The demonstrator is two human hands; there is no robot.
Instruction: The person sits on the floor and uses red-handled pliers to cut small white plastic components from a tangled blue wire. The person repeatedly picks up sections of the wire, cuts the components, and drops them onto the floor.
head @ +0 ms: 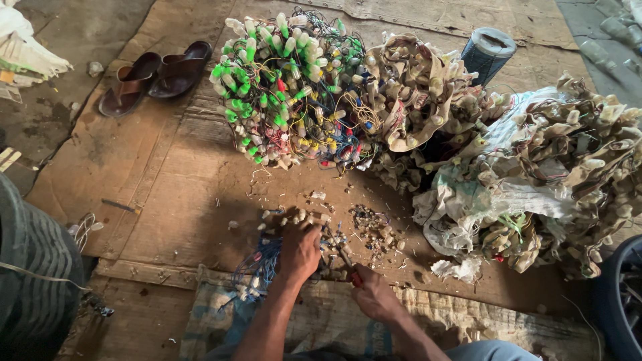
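Observation:
My left hand (299,251) is closed over a small bundle of wired plugs (294,219) with blue and red wires (259,266) trailing toward me on the cardboard floor. My right hand (374,293) grips a red-handled cutting tool (349,266) whose tip points at the bundle just right of my left hand. A little heap of cut bits (374,230) lies beyond the tool.
A big heap of green and white wired plugs (287,87) lies ahead, with beige plug bundles (421,87) and a torn sack (481,194) to the right. Brown sandals (157,73) rest far left. A dark roll (488,50), a tyre (33,267) and a blue tub (618,301) stand around.

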